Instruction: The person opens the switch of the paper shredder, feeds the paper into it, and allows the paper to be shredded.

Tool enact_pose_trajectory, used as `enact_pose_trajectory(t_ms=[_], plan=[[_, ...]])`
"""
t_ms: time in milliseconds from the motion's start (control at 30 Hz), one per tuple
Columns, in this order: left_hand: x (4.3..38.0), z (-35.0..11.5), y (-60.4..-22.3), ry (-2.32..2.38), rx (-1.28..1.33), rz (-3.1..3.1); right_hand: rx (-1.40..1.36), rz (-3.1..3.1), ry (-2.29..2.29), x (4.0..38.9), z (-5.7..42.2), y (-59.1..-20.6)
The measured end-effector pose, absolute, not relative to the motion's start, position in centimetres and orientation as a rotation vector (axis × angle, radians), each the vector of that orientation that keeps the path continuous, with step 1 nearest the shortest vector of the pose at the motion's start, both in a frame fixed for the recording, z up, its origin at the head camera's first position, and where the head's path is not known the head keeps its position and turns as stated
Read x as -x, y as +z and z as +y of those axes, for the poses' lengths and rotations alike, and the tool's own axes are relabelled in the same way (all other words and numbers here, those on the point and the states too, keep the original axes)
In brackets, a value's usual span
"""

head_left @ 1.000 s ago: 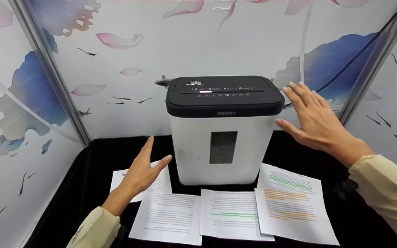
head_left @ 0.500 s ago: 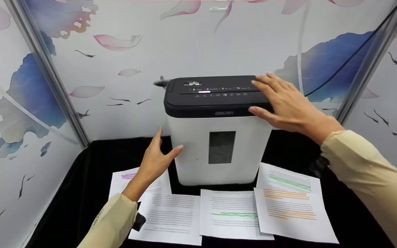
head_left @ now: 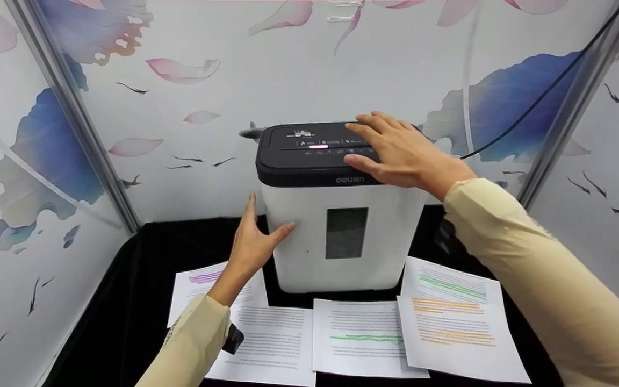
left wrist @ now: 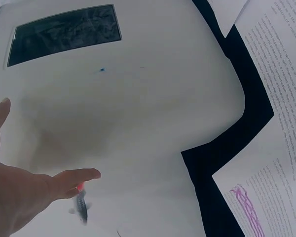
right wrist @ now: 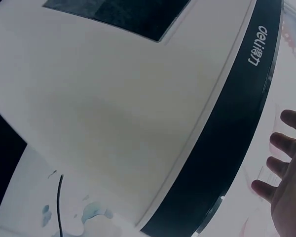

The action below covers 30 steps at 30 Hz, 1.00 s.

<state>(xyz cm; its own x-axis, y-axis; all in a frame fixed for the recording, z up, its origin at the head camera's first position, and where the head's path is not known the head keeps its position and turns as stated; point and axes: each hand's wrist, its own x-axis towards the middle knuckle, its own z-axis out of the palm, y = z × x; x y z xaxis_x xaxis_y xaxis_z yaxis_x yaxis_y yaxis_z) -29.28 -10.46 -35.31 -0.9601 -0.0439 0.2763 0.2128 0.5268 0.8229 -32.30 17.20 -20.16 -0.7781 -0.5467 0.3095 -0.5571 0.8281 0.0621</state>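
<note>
A white paper shredder (head_left: 299,236) with a black top and a dark front window stands upright in the middle of the head view. My right hand (head_left: 401,153) is over the right part of its black lid, fingers spread and holding nothing. In the right wrist view, those fingers (right wrist: 283,143) appear beyond the lid's edge, apart from it. My left hand (head_left: 253,242) is at the shredder's left side, thumb and fingers apart and nothing in them. Whether it touches the white wall cannot be told. A pinkish-white light (head_left: 318,146) glows on the lid.
Several printed sheets lie around the shredder's foot: one with orange marks (head_left: 460,344), one with green lines (head_left: 363,344), and one with purple marks (left wrist: 246,210). Black cloth (head_left: 143,279) covers the table. Patterned panels (head_left: 191,107) enclose it, and a black cable (head_left: 535,107) runs up at right.
My right hand has moved left, from beside the shredder to over its lid. My left hand has come up and right, nearer the shredder's left side. The sheets stay in place.
</note>
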Motion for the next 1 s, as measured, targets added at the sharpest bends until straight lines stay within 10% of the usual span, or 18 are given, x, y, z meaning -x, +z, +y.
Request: enact_pose_trajectory(t_ms=[1000], plan=[[30.4,-9.2,-36.2,-1.387,0.153,-2.394,-0.665,-2.982,0.023,36.5,7.9,-19.2]])
